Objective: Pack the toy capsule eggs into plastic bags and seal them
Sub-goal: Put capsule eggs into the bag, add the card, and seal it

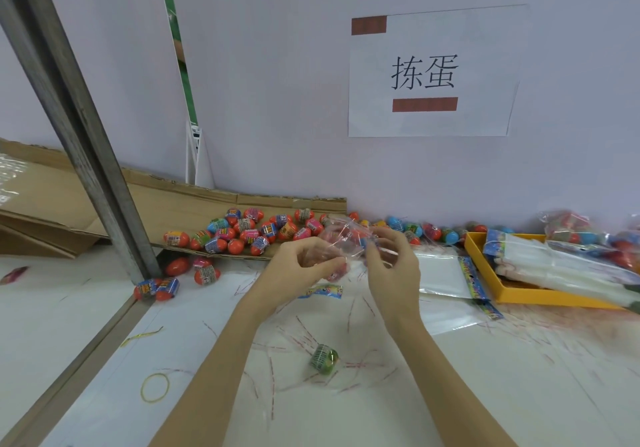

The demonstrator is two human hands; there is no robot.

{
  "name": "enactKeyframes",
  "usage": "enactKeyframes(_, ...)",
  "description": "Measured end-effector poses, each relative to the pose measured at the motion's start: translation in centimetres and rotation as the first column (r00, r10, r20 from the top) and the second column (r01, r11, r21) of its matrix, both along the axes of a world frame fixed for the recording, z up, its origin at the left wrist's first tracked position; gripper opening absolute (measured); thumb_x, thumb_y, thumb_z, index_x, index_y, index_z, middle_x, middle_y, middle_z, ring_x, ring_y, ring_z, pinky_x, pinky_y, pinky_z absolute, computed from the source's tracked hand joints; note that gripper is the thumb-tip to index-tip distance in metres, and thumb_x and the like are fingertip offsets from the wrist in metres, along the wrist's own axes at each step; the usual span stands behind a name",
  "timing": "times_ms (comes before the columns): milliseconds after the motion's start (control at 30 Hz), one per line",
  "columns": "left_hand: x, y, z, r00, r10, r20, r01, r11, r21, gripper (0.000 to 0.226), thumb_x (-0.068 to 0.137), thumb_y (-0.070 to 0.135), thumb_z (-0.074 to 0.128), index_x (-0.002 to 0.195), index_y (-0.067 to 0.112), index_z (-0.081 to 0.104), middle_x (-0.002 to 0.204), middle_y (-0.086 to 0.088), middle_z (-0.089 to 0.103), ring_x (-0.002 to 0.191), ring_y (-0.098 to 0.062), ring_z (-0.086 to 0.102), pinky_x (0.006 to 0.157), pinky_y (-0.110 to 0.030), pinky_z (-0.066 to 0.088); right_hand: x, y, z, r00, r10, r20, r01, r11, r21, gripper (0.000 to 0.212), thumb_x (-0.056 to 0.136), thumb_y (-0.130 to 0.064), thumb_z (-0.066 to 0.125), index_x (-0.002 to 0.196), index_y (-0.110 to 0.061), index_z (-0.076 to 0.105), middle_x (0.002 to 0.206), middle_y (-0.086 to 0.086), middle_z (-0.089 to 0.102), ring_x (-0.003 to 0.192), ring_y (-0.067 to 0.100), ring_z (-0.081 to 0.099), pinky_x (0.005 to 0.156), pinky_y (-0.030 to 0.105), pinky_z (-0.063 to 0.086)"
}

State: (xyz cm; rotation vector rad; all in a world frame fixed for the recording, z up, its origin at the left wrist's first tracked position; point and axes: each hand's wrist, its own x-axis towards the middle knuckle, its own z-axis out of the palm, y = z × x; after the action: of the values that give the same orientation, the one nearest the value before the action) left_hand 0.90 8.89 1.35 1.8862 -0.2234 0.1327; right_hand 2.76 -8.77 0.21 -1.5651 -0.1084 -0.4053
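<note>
Worn on the head, looking forward and down over the white table (104, 308), close above both forearms; hands at centre frame, near; wall (277, 82) with paper sign (433, 72) toward 1 o'clock, metal post (69, 107) at 10 o'clock; single view, nothing shared

Inside the clear plastic bag (341, 238), blurred: contents only reddish and blue shapes, count unreadable. Fingertips of the left hand (304, 263) and right hand (393, 266) partly veiled by the film, so exact pinch unclear. Yellow tray (526, 296) cut off by the right edge; filled bags (575, 228) there smeared. Labels on the capsule eggs (242, 231) too small to read. Cardboard (45, 204) partly hidden behind the metal post (86, 141).
</note>
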Motion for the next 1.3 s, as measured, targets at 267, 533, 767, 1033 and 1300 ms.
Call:
enactKeyframes(267,0.4,0.0,-1.0,0.996,0.034,0.081,-0.047,0.986,0.162,0.021,0.090,0.054,0.075,0.108,0.045,0.069,0.106,0.022,0.074,0.096,0.000,0.071,0.074,-0.018,0.058,-0.9,-0.5,1.4,0.911,-0.061,0.409,0.135,0.978,-0.157,0.032,0.097,-0.013,0.072,0.127,-0.015,0.062,0.112,-0.003,0.067,0.101,0.013,0.065,0.088,0.023,0.054)
enactKeyframes(533,0.4,-0.5,-1.2,0.978,0.049,0.205,-0.094,0.972,0.214,0.021,0.092,0.069,0.064,0.111,0.063,0.058,0.106,0.029,0.071,0.097,0.004,0.067,0.077,-0.024,0.056,-0.6,-0.2,0.5,0.909,0.063,0.413,0.113,0.914,-0.389,0.024,0.096,-0.008,0.072,0.118,-0.016,0.075,0.112,0.000,0.060,0.103,0.004,0.059,0.089,0.013,0.048)
enactKeyframes(767,0.8,-0.2,-1.3,0.967,0.026,0.254,-0.083,0.972,0.219,0.027,0.095,0.063,0.062,0.115,0.045,0.064,0.102,0.019,0.073,0.094,-0.004,0.070,0.079,-0.023,0.059,-1.0,0.0,1.0,0.943,0.126,0.307,-0.031,0.954,-0.298,0.021,0.098,-0.010,0.069,0.116,-0.020,0.070,0.106,-0.009,0.069,0.099,0.006,0.066,0.085,0.012,0.051)
enactKeyframes(1033,0.6,-0.4,-1.4,0.979,0.005,0.202,-0.054,0.969,0.239,0.019,0.098,0.046,0.066,0.116,0.041,0.064,0.100,0.019,0.071,0.088,-0.004,0.069,0.077,-0.025,0.060,-1.5,0.5,0.8,0.928,0.216,0.304,-0.082,0.914,-0.398,0.021,0.100,-0.003,0.063,0.109,-0.017,0.075,0.105,-0.006,0.069,0.099,0.004,0.064,0.087,0.012,0.050)
enactKeyframes(1300,0.6,-0.3,-1.2,0.974,0.111,0.196,-0.155,0.961,0.227,0.002,0.100,0.031,0.070,0.100,0.032,0.067,0.088,0.018,0.069,0.084,-0.001,0.066,0.071,-0.017,0.052,-1.8,0.9,0.4,0.937,0.228,0.265,-0.089,0.889,-0.450,0.028,0.103,-0.008,0.060,0.122,-0.023,0.073,0.115,-0.016,0.070,0.116,0.009,0.059,0.100,0.025,0.049)
